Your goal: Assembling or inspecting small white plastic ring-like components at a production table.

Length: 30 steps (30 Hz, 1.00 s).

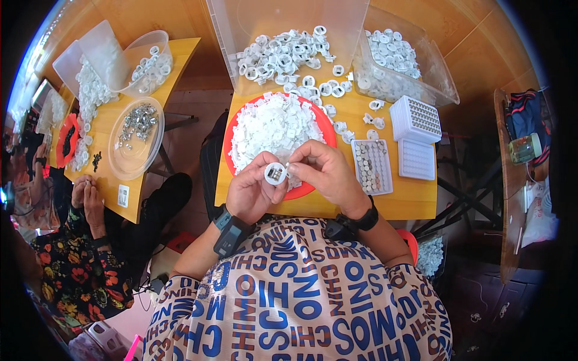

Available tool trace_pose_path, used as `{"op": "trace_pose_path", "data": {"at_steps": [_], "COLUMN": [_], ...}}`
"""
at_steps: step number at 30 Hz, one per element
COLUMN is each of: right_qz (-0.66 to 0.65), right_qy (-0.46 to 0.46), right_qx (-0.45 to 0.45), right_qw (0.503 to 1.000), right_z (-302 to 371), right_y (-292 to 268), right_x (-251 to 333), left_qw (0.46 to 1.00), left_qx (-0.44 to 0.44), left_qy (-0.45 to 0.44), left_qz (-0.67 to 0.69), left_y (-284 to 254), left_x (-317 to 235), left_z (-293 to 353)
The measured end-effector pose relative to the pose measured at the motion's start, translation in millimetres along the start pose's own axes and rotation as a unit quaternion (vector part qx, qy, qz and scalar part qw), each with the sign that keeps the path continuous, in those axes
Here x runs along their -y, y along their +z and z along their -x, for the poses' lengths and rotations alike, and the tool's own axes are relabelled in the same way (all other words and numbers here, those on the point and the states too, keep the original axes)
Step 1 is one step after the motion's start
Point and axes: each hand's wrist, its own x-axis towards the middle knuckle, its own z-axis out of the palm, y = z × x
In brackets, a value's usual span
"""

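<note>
Both hands [289, 177] pinch a white ring [275, 173] — its insert indistinct.

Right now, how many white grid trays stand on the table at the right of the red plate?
3. One grid tray with small pieces in its cells lies nearest the red plate; an upper white tray and a lower white tray lie further right. None seems hidden.

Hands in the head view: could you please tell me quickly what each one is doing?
Left hand: closed on a small round white plastic ring.
Right hand: fingertips pinched at the ring's edge; anything held cannot be told.
</note>
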Motion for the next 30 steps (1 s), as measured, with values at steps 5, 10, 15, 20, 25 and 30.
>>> {"op": "trace_pose_path", "data": {"at_steps": [5, 10, 15, 20, 25, 30], "right_qz": [-0.052, -0.057, -0.082, -0.066, -0.075, -0.048], "right_qy": [0.042, 0.046, 0.039, 0.042, 0.039, 0.048], "right_qx": [-0.004, -0.107, -0.101, -0.085, -0.084, -0.090], "right_qw": [0.998, 0.992, 0.991, 0.993, 0.993, 0.994], "right_z": [-0.3, -5.7, -8.5, -6.9, -5.9, -6.0], "right_y": [-0.2, -0.8, 10.9, 8.0, 5.3, 9.3], "right_x": [-1.1, -10.0, -8.9, -11.8, -17.1, -10.6], "left_qw": [0.999, 0.998, 1.000, 0.998, 0.999, 0.999], "left_qx": [-0.037, -0.053, -0.006, -0.064, -0.036, -0.010], "left_qy": [-0.011, -0.013, -0.021, 0.000, -0.004, 0.001], "left_qz": [0.022, 0.029, 0.001, 0.013, -0.014, -0.038], "left_y": [-2.6, -4.0, -8.2, -4.8, 0.8, 0.1], "left_x": [-0.4, 3.2, 6.7, 4.9, 4.0, 6.0], "left_z": [0.3, -0.5, -4.2, -2.6, -3.6, -1.5]}}
